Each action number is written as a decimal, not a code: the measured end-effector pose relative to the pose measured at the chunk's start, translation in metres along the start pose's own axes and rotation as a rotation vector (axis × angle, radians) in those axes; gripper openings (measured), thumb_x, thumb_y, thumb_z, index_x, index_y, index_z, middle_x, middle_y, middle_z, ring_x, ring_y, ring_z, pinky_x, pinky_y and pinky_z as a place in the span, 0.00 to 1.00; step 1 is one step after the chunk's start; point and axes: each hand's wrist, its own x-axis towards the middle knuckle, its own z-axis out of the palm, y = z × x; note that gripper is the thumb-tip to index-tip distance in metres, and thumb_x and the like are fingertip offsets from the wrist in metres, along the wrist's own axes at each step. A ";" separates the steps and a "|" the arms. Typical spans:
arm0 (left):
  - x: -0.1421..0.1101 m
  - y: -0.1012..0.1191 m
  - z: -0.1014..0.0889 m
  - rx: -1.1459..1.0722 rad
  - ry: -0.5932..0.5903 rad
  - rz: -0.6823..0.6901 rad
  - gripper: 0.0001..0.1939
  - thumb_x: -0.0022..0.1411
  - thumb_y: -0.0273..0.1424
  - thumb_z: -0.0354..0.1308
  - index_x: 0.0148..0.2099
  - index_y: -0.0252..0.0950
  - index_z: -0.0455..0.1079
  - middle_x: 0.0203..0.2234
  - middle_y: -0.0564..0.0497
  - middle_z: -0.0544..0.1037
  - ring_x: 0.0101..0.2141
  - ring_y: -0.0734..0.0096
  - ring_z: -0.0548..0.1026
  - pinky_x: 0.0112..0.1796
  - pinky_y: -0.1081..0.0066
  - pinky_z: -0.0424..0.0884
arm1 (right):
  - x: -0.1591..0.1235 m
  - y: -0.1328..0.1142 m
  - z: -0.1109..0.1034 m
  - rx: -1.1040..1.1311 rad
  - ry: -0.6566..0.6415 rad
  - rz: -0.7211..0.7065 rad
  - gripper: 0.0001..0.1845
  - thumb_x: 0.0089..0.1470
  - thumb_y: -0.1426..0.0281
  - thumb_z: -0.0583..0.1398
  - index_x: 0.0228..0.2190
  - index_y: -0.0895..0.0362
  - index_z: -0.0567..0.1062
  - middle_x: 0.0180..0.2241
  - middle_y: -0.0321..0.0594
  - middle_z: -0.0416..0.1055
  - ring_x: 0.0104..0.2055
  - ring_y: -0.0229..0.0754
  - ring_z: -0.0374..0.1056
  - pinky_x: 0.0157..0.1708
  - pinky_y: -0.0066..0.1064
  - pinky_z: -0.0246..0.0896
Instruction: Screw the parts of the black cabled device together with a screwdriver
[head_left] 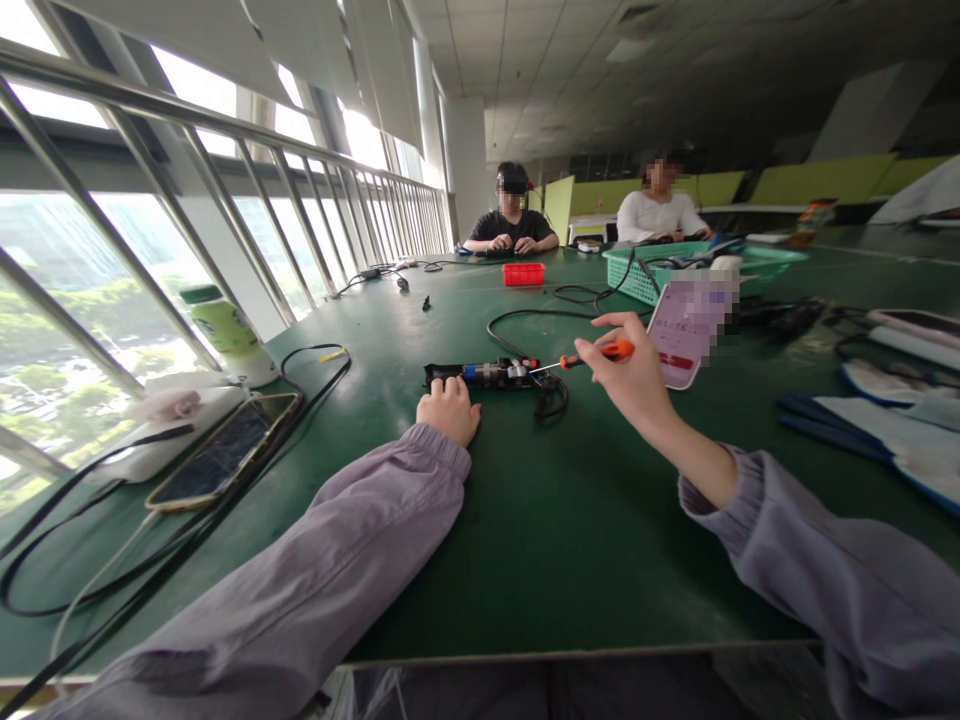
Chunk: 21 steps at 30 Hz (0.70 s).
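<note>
Across the green table (540, 520) lies the blue-banded black device (487, 375), and the left hand (448, 408) has its fingertips over the near side, though whether they grip it I cannot tell! Meanwhile the right hand (628, 375) pinches an orange-handled screwdriver (576, 360), tip right at the device's right end, a phone (681, 322) tilted upright just behind.

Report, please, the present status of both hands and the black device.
Left hand on black device, left part; right hand holding screwdriver, tip at device's right end. Device lying on green table. Dark cable at right end, possibly in the way.
</note>
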 end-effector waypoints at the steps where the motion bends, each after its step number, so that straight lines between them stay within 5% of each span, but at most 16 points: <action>1: 0.000 0.000 0.000 -0.002 -0.001 0.002 0.26 0.64 0.36 0.45 0.60 0.26 0.57 0.50 0.38 0.68 0.51 0.56 0.63 0.42 0.64 0.69 | 0.000 0.000 -0.001 -0.032 -0.016 0.025 0.15 0.45 0.58 0.60 0.32 0.55 0.68 0.20 0.31 0.61 0.21 0.36 0.60 0.22 0.28 0.56; 4: 0.001 0.000 0.000 -0.006 -0.012 -0.001 0.25 0.64 0.36 0.45 0.60 0.27 0.58 0.50 0.39 0.68 0.51 0.56 0.63 0.43 0.65 0.69 | -0.001 0.000 -0.002 -0.071 -0.058 0.042 0.13 0.48 0.58 0.58 0.27 0.55 0.70 0.16 0.30 0.58 0.18 0.34 0.57 0.19 0.28 0.52; 6: 0.001 0.000 0.000 -0.006 -0.012 -0.002 0.25 0.64 0.36 0.45 0.60 0.28 0.58 0.50 0.39 0.68 0.51 0.56 0.63 0.43 0.65 0.68 | -0.001 0.000 -0.001 -0.034 -0.049 -0.004 0.11 0.46 0.62 0.59 0.31 0.55 0.69 0.20 0.31 0.62 0.20 0.34 0.58 0.20 0.28 0.54; 9: 0.001 0.000 0.001 -0.005 0.003 0.003 0.25 0.64 0.36 0.45 0.60 0.28 0.58 0.50 0.39 0.68 0.51 0.56 0.63 0.43 0.65 0.68 | 0.000 -0.001 0.001 0.011 -0.004 -0.086 0.20 0.41 0.68 0.62 0.39 0.54 0.65 0.27 0.32 0.65 0.26 0.35 0.62 0.26 0.29 0.59; 16: 0.000 -0.001 0.003 -0.008 0.017 0.002 0.25 0.64 0.36 0.45 0.60 0.27 0.58 0.50 0.39 0.68 0.51 0.56 0.64 0.43 0.65 0.68 | -0.002 -0.001 -0.001 -0.068 -0.074 0.051 0.12 0.48 0.58 0.58 0.28 0.55 0.68 0.17 0.30 0.58 0.18 0.34 0.56 0.20 0.28 0.52; 21: 0.001 -0.001 0.003 -0.014 0.017 0.005 0.26 0.64 0.36 0.45 0.59 0.25 0.58 0.50 0.38 0.68 0.51 0.55 0.64 0.43 0.64 0.68 | -0.001 -0.002 0.001 0.022 -0.022 -0.066 0.19 0.42 0.68 0.61 0.38 0.53 0.65 0.26 0.31 0.64 0.24 0.35 0.62 0.25 0.29 0.59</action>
